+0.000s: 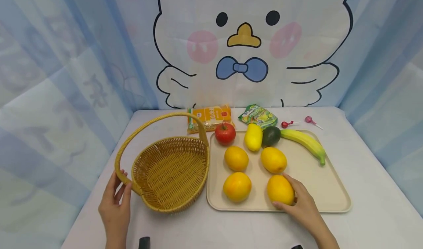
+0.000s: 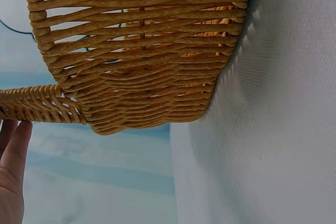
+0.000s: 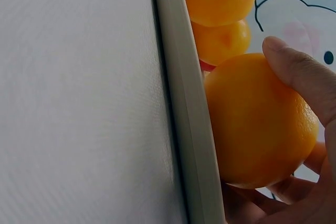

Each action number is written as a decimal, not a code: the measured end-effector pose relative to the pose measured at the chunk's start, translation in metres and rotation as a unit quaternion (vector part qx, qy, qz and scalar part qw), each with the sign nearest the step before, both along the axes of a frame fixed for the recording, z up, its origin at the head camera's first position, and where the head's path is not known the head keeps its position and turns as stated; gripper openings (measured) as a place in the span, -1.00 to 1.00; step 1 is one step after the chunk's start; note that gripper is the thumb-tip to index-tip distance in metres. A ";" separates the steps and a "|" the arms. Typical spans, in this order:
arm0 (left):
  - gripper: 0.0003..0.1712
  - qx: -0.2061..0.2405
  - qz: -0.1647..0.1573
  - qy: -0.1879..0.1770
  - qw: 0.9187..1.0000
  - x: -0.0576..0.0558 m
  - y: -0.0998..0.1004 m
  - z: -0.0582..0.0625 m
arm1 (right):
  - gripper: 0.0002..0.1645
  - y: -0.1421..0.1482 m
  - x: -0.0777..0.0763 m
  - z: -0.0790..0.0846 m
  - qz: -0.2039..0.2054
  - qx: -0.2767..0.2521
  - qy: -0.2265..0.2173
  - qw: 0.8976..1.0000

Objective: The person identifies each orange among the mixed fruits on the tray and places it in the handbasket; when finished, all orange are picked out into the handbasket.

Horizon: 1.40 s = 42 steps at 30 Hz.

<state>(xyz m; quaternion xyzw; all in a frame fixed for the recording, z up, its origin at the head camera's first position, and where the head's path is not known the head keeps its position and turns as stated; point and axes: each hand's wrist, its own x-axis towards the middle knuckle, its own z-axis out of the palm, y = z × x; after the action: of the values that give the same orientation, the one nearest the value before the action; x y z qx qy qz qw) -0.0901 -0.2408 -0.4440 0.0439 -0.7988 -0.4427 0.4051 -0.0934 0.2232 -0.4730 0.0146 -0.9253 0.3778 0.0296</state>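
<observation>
My left hand (image 1: 115,206) holds the handle (image 1: 123,157) of a woven wicker basket (image 1: 173,172) near where it joins the rim. In the left wrist view, fingertips touch the underside of that handle (image 2: 37,103). The basket stands on the table with nothing in it. With thumb and fingers, my right hand (image 1: 305,206) grips an orange (image 1: 280,189) at the front of a beige tray (image 1: 317,190). Close up in the right wrist view, the thumb lies over the orange (image 3: 260,124) and the other fingers curl beneath it.
Also on the tray are more orange fruits (image 1: 237,187), a yellow mango-like fruit (image 1: 253,137), a dark green avocado (image 1: 271,136) and a banana (image 1: 305,142). A red apple (image 1: 225,133) sits at its back left corner. Behind lie an orange packet (image 1: 209,117), a green packet (image 1: 258,116) and lollipops (image 1: 308,119).
</observation>
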 end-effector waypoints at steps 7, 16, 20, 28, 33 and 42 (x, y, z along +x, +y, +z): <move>-0.28 -0.002 0.004 0.000 1.000 0.000 0.000 0.001 | 0.10 0.001 0.000 0.001 0.004 -0.003 0.011 1.000; -0.29 -0.005 0.005 -0.003 1.000 0.000 0.000 0.001 | 0.09 0.002 -0.001 -0.001 0.002 0.003 0.016 1.000; -0.30 -0.002 0.000 0.000 1.000 0.000 0.000 0.001 | 0.08 0.002 0.000 -0.001 0.002 0.002 0.028 1.000; -0.30 -0.005 0.002 0.000 1.000 0.000 0.000 0.001 | 0.07 0.002 0.000 -0.003 -0.004 0.010 0.041 0.999; -0.30 -0.006 0.002 0.002 1.000 0.001 0.000 0.001 | 0.07 0.003 -0.001 -0.004 -0.005 0.007 0.036 0.999; -0.30 -0.013 0.003 -0.001 1.000 0.001 0.000 0.001 | 0.09 0.004 -0.002 0.003 -0.010 0.002 0.025 1.000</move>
<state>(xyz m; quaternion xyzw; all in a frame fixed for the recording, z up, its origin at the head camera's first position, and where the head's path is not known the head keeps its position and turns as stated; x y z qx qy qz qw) -0.0893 -0.2406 -0.4432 0.0415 -0.8044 -0.4312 0.4067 -0.0956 0.2276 -0.4703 0.0145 -0.9249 0.3756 0.0564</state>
